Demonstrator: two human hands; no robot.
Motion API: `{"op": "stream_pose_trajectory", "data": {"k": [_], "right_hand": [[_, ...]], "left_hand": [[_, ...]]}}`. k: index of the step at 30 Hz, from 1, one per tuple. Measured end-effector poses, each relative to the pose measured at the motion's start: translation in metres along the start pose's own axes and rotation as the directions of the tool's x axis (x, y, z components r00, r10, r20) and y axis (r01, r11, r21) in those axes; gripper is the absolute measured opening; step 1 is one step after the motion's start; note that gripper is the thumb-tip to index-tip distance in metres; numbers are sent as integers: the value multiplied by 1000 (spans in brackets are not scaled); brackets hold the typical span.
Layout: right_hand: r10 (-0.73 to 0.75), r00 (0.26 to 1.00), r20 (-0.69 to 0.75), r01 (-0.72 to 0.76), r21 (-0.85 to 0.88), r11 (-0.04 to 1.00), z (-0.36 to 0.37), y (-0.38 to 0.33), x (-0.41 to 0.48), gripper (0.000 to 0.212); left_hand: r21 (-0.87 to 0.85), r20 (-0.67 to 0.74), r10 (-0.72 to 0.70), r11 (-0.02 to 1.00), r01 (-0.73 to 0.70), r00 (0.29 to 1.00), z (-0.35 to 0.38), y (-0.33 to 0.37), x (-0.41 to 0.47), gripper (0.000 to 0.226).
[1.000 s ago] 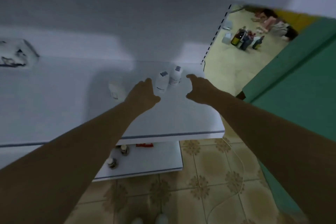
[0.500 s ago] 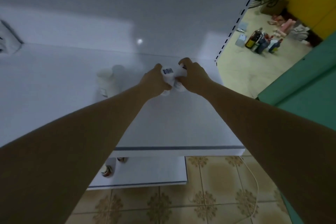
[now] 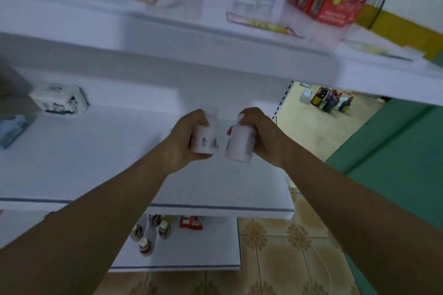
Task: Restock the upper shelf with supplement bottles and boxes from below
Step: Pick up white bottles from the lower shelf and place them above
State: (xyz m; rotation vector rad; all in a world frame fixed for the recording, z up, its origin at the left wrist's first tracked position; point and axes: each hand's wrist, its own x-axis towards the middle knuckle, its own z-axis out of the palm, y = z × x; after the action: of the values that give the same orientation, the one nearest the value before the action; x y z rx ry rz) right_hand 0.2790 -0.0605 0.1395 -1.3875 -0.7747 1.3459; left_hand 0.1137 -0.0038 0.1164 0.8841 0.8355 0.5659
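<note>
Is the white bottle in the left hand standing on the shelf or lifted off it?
Lifted: the left hand grips the white bottle with fingers curled under its base, above the shelf.

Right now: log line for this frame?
left hand: grips left bottle | right hand: grips right bottle | upper shelf: neither placed yet

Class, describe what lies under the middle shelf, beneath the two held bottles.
A lower shelf carries several small brown bottles and a red packet. The middle shelf and the left forearm cover its back and left part, so anything there cannot be seen.
</note>
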Motion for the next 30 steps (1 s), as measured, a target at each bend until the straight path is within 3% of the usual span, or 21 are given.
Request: {"op": "stream_pose_trajectory", "data": {"k": [7,11,14,17,22,25,27,29,30], "right_hand": [[-55,991,122,40,126,991,56,-18,-78,18],[-61,968,242,-3,254,967,70,-29,-116,8],[-70,932,357,-81,391,917,86,-34,-146,19],[-60,883,465,-104,318,942,112,-41,-170,20],[-101,837,537,45,117,992,171,-60,-204,25],[-149,809,568,85,138,987,208,-72,-220,25],[-148,786,600,59,166,984,235,-79,-229,23],[-147,766,626,1,228,974,267,-86,-237,6],[-151,756,637,-19,251,968,285,-88,-240,11]], "left_hand": [[76,34,134,988,-136,990,12,9,-97,35],[-24,31,169,985,-168,985,6,14,-163,27],[-117,-65,200,971,-207,978,6,18,-209,31],[-163,-56,243,955,-249,968,7,23,-254,36],[-182,1,329,929,-324,944,-7,37,-318,39],[-227,-24,378,900,-373,925,-33,52,-352,46],[-256,-45,388,887,-386,921,-55,62,-376,48],[-278,-64,393,876,-394,917,-76,72,-402,51],[-262,-82,407,872,-413,910,-86,77,-415,52]]}}
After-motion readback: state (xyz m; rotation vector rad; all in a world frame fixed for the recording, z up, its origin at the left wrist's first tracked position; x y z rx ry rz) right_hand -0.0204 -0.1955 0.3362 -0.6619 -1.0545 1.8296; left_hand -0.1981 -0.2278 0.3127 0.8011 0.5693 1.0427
